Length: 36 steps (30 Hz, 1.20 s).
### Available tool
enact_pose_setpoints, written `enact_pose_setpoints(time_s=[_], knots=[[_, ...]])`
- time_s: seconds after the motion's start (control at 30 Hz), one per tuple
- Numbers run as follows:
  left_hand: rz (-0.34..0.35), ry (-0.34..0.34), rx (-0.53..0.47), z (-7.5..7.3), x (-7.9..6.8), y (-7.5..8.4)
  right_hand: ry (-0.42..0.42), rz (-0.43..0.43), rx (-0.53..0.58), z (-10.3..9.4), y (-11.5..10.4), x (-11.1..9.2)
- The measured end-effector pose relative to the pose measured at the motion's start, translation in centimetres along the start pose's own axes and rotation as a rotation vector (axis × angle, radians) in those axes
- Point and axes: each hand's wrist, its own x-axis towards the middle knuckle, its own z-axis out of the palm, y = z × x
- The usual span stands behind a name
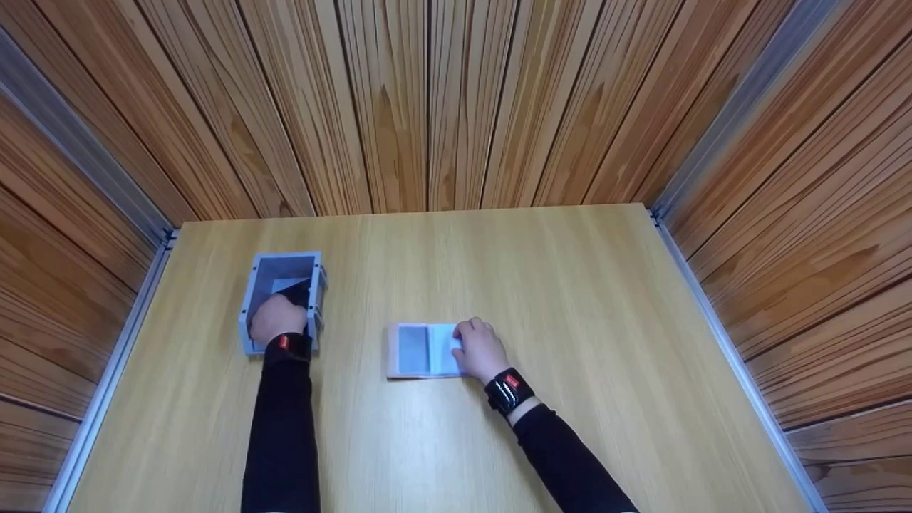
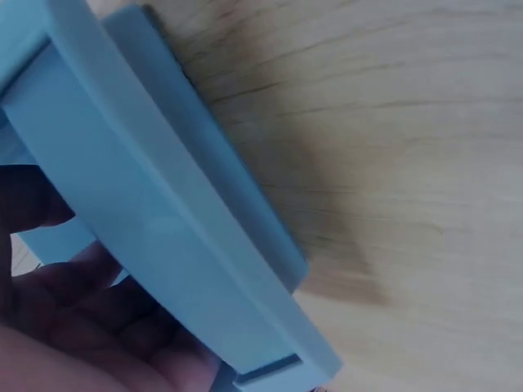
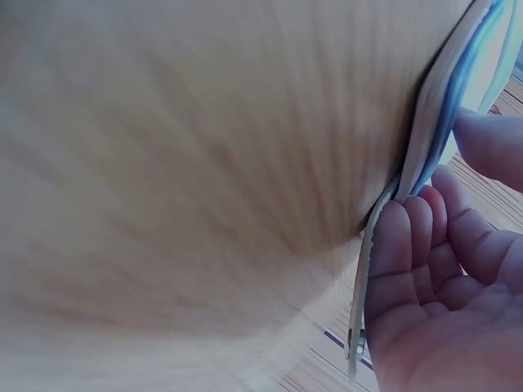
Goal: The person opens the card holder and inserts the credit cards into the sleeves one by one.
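Note:
My left hand (image 1: 278, 318) reaches down into a grey-blue plastic bin (image 1: 249, 303) at the table's left. A dark flat piece (image 1: 298, 291) shows in the bin just beyond the knuckles. In the left wrist view the fingers (image 2: 106, 327) bend behind the bin's wall (image 2: 147, 204); I cannot tell whether they hold anything. Near the table's middle lies an open booklet (image 1: 415, 350) with blue panels and a pale pinkish edge. My right hand (image 1: 484, 351) grips its right side. The right wrist view has the thumb (image 3: 494, 151) on the blue side and the curled fingers at the edge.
Both the bin and the booklet stand on a light wood table (image 1: 399, 442). Wood-plank walls (image 1: 427, 107) rise behind and at both sides, with metal rails (image 1: 734, 349) along the side edges. A black band (image 1: 509, 390) circles each wrist.

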Motion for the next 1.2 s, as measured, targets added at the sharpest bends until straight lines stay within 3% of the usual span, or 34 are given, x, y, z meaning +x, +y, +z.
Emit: enact_pose_setpoints(time_s=[0.27,0.47,0.6,1.0,1.2], knots=[[0.067,0.036,-0.080,0.1,-0.1,-0.2,0.005,-0.005,-0.019,0.1,0.1,0.1],[0.081,0.086,-0.203,0.3,0.0,-0.3,-0.005,0.000,-0.026,0.1,0.1,0.3],[0.083,0.081,-0.225,0.3,-0.1,-0.2,0.000,-0.009,-0.035,0.2,0.2,0.3],[0.157,0.080,-0.134,0.4,0.2,-0.7,0.008,-0.015,-0.013,0.4,0.2,0.3],[0.290,0.013,0.041,0.7,0.8,-1.5,-0.008,-0.004,-0.004,0.3,0.2,0.3]])
